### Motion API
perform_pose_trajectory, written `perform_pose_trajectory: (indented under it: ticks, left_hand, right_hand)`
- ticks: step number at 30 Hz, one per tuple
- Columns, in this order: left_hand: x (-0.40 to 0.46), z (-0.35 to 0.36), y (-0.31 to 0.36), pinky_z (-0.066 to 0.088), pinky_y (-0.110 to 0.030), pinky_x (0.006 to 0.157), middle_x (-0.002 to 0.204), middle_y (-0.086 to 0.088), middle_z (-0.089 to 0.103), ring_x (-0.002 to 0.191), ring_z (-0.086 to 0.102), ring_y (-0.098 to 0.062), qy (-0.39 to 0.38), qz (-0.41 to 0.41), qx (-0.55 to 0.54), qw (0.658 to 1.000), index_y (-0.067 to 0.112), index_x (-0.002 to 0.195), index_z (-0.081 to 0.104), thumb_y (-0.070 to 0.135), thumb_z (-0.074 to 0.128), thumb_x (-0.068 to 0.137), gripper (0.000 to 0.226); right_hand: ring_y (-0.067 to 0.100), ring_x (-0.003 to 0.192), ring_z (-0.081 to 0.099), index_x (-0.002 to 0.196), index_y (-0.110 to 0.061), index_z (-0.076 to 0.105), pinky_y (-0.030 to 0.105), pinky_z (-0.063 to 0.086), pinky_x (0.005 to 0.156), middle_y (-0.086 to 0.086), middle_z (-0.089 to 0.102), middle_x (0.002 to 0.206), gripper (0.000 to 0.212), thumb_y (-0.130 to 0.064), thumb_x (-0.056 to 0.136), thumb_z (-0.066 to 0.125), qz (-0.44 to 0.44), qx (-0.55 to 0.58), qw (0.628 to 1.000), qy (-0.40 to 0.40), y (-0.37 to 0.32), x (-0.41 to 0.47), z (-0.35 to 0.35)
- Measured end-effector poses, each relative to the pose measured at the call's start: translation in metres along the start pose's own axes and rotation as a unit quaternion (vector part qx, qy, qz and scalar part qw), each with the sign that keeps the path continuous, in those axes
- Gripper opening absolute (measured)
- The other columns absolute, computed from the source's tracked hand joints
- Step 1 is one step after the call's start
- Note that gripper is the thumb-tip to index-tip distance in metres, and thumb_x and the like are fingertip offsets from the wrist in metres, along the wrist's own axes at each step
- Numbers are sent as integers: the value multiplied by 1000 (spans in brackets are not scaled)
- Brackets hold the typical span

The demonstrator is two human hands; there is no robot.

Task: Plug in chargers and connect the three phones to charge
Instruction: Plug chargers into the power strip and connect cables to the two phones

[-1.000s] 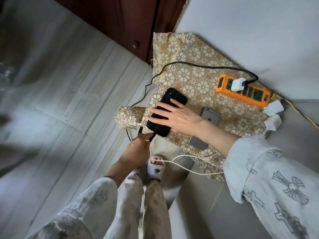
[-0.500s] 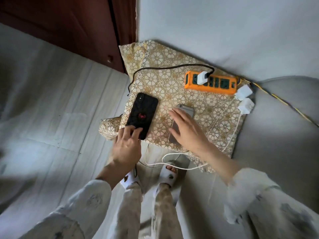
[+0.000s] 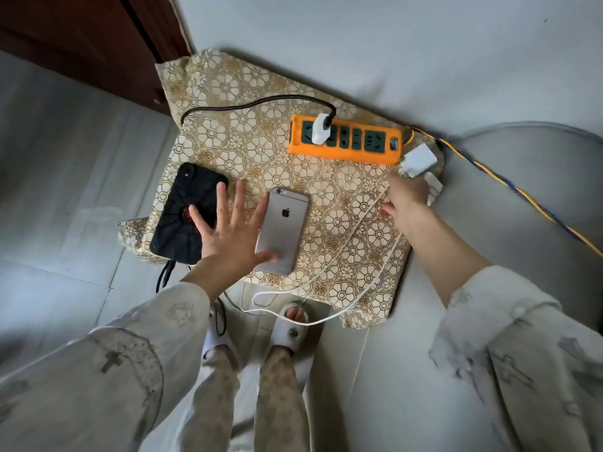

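Phones lay face down on a floral-clothed worktop (image 3: 228, 93): a black phone (image 3: 182, 207) with its cable attached, a silver phone (image 3: 288, 223) beside it. The left hand (image 3: 228, 238) spread open, its thumb on the silver phone. The right hand (image 3: 406, 199) gripped a white charger (image 3: 419, 159) beside the orange power strip (image 3: 346, 140).

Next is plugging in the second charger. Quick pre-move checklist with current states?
1. Free sockets on power strip: ok, only one charger is plugged in.
2. Right hand on loose charger: ok, fingers at it, grip unclear.
3. Black phone cabled: ok, cable leaves its bottom edge.
4. Silver phone cabled: not ok, no plug.
5. Left hand free: ok, spread open.
6. Third phone: cannot tell, not visible.
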State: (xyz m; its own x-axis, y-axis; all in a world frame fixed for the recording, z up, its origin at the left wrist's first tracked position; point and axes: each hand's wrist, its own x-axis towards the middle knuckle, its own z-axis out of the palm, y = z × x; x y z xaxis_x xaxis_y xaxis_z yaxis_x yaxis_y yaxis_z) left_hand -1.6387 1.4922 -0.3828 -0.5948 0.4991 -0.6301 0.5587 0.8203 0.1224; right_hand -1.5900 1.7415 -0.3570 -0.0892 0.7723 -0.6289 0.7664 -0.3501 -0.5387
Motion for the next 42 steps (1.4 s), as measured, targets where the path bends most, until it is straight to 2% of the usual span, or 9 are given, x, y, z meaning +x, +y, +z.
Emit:
perform_pose_trajectory:
  ticks: [4,6,9,13,18,22,28,34,42]
  left_hand:
    - [1,-3,7,-2,-74,101,146,-7,-40,133,-35,-37,-26,-26,6,999,33,135,-32,73,45,71,108]
    - [1,-4,9,-2,-74,101,146,-7,-41,133,-36,-36,-37,-34,6,999,33,134,-33,72,46,72,108]
    - [1,-5,8,-2,-73,101,145,-7,-41,132,-37,-35,-45,-37,4,998,35,132,-35,71,47,72,108]
    - [1,-4,8,-2,-73,102,140,-5,-46,132,-38,-34,-51,-40,6,998,36,129,-39,72,46,71,109]
    - [2,-2,6,-2,-73,102,135,-4,-49,124,-44,-30,-52,-41,10,998,36,131,-38,74,43,69,109]
    - [3,0,5,-2,-72,102,135,-3,-49,125,-43,-30,-48,-42,14,998,37,129,-39,75,44,68,110]
    - [4,1,4,-2,-72,102,135,-3,-49,123,-44,-30,-42,-47,3,998,38,121,-46,75,45,66,113]
    - [4,2,4,-2,-72,103,134,-2,-50,128,-42,-29,-31,-47,-8,998,38,116,-51,74,47,67,114]
    - [2,0,5,-1,-72,103,136,-5,-49,133,-36,-33,-42,-45,4,998,35,127,-42,73,44,69,110]
  right_hand:
    - [12,63,55,87,-7,54,28,51,78,3,55,73,17,-22,93,50,98,213,971,-37,-13,2,-1]
    - [9,47,47,90,-6,53,19,46,56,1,45,67,24,-26,97,41,124,268,955,-33,-18,2,-4]
    - [8,53,35,103,-9,55,18,35,36,-2,41,69,27,-32,95,43,117,249,961,-1,-18,0,-12]
    - [8,54,40,69,-19,57,22,36,53,-7,47,64,15,-24,81,64,-60,130,990,-6,-18,-4,-23]
    - [5,59,51,94,-9,70,11,35,44,0,63,77,23,-21,74,68,-258,-146,949,-105,-53,-3,-18]
    - [14,73,57,105,-6,67,22,43,59,7,65,91,33,-18,75,69,-276,-242,917,-156,-77,2,-11]
    - [3,40,42,105,-8,68,18,34,37,7,62,84,32,-15,74,69,-253,-285,908,-171,-93,0,-12]
    - [13,52,43,101,-5,68,26,36,44,2,55,68,29,-13,73,67,-241,-295,908,-177,-102,-3,-6]
    - [11,53,47,98,-3,68,25,39,45,9,62,85,29,-11,70,67,-255,-357,885,-157,-110,-9,10]
